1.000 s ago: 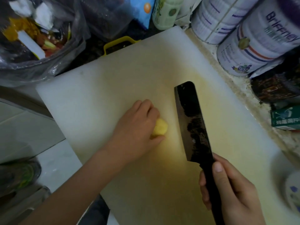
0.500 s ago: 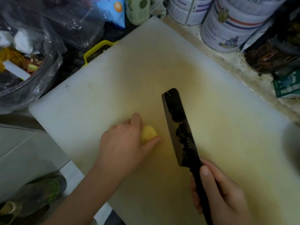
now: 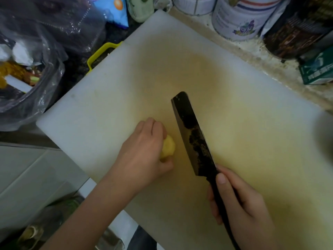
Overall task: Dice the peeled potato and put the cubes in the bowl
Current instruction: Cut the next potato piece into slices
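The left hand [image 3: 144, 154] covers most of the peeled potato [image 3: 168, 147]; only one yellow end shows. The cleaver [image 3: 193, 139] handle runs under the right hand [image 3: 241, 204] and off the bottom edge. A blurred grey shape [image 3: 324, 134] at the right edge cannot be identified.

The left hand [image 3: 144, 152] is curling palm-down, fingers bent, thumb tucked near. The right hand [image 3: 239, 204] is clenching, thumb lying straight along the top, pointing far.
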Action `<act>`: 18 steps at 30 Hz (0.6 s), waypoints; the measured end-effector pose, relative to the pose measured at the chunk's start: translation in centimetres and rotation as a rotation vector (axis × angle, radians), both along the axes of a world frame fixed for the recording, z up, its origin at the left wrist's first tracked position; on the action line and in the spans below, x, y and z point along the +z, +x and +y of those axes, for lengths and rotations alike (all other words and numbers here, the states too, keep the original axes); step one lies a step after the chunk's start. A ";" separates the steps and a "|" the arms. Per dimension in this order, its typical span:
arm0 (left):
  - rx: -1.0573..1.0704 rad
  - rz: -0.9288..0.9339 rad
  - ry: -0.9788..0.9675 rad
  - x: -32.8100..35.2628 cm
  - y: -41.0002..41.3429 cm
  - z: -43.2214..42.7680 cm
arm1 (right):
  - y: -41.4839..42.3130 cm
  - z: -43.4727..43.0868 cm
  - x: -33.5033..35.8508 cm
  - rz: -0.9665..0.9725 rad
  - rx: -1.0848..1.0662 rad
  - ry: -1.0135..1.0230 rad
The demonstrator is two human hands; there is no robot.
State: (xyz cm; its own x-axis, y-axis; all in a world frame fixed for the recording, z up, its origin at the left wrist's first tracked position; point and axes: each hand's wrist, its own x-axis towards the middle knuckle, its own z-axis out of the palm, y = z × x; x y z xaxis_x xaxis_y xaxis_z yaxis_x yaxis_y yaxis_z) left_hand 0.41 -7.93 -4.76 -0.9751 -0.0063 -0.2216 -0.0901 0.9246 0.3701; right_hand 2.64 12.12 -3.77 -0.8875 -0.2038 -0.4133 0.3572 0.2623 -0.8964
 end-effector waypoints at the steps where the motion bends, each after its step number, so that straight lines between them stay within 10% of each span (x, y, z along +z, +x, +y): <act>1: 0.014 0.000 -0.016 0.1 0.2 0.1 | 0.1 0.0 0.0 0.002 0.008 0.007; 10: 0.113 -0.102 -0.055 1.1 0.6 0.7 | 1.6 0.0 0.3 -0.055 0.016 -0.047; 18: 0.296 0.173 0.152 0.2 2.3 1.1 | 2.3 -0.4 0.4 -0.068 0.005 -0.107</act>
